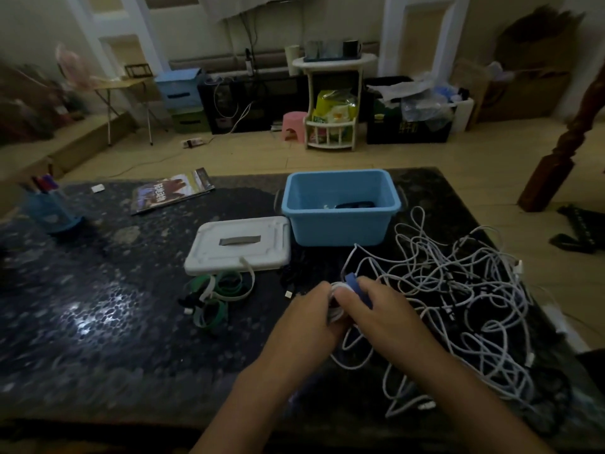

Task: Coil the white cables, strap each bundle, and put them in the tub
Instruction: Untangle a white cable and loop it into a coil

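Observation:
Both hands meet over the dark table in front of me. My left hand (311, 311) grips a small coiled bundle of white cable (334, 314). My right hand (379, 308) holds a blue strap (355, 280) wrapped over the top of that bundle. A big tangle of loose white cables (458, 283) spreads to the right of my hands. The blue tub (340, 221) stands behind them with a dark item and a bit of white inside.
The tub's white lid (239, 245) lies left of the tub. Green and white straps (217, 294) are heaped in front of the lid. A book (172, 191) and a blue pen cup (52, 208) sit at the far left. The table's right edge runs past the cables.

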Tool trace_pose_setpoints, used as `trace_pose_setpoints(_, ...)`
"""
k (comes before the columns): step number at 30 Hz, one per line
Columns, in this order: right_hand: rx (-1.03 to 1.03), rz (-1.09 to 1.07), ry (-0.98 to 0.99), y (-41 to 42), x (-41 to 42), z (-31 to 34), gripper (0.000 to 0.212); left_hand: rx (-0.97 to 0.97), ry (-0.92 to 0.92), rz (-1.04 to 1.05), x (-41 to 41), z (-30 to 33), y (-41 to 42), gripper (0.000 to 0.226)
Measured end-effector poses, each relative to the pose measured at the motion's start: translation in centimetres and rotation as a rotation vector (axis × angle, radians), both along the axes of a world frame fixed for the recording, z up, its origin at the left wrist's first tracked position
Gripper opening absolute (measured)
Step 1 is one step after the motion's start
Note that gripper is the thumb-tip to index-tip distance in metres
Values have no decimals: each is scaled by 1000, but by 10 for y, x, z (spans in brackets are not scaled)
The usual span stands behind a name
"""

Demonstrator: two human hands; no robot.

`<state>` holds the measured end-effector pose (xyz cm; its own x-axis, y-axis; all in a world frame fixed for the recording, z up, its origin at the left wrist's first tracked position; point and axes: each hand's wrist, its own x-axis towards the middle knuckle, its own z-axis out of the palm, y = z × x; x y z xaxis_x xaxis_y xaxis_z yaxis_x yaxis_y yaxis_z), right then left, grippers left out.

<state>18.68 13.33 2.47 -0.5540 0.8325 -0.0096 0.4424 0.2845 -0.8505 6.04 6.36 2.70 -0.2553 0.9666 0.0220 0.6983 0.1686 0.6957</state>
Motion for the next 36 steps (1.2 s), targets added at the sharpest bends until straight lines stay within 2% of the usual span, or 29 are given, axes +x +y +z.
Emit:
trace_pose_setpoints(2, 86, -30, -38, -4, -3, 2, 38, -2, -17, 4, 4, 1, -1, 11)
trace_pose_setpoints(5, 239, -72, -55, -12, -9, 6, 32, 11, -52, 12, 3, 2, -2, 13)
trace_pose_setpoints(9, 195, -118, 10, -11, -14, 5, 34, 44, -96, -51, -2, 10, -4, 21)
trace_pose_setpoints(14, 91, -105, 126, -6, -12, 9, 34, -6, -492, -78, -5, 24, -7, 41)
trace_pose_setpoints(16, 80, -99, 152, -5, -12, 11, 35, -53, -722, -46, -8, 27, -10, 38)
trace_pose_setpoints(17, 73, -98, 160, -5, -12, 11, 36, -52, -766, -58, -10, 29, -12, 38)
trace_pose_setpoints(19, 54, -104, 163, -3, -13, 10, 36, -5, -685, -132, -13, 30, -16, 40)
trace_pose_setpoints(22, 33, -106, 151, -2, -15, 10, 36, 100, -378, -191, -13, 27, -18, 41)
trace_pose_setpoints(25, -27, -95, 113, -3, -18, 10, 39, 165, -204, -90, -9, 19, -16, 38)
trace_pose_setpoints(30, 41, -136, 292, 1, -6, 20, 32, 142, -220, 95, -17, 14, -12, 23)
trace_pose_setpoints(33, 74, 7, 416, 1, -3, 28, 29, 166, -314, 109, -19, 18, -9, 27)
trace_pose_setpoints(36, 30, 153, 412, -3, -7, 30, 26, 147, -427, 106, -15, 27, -8, 31)
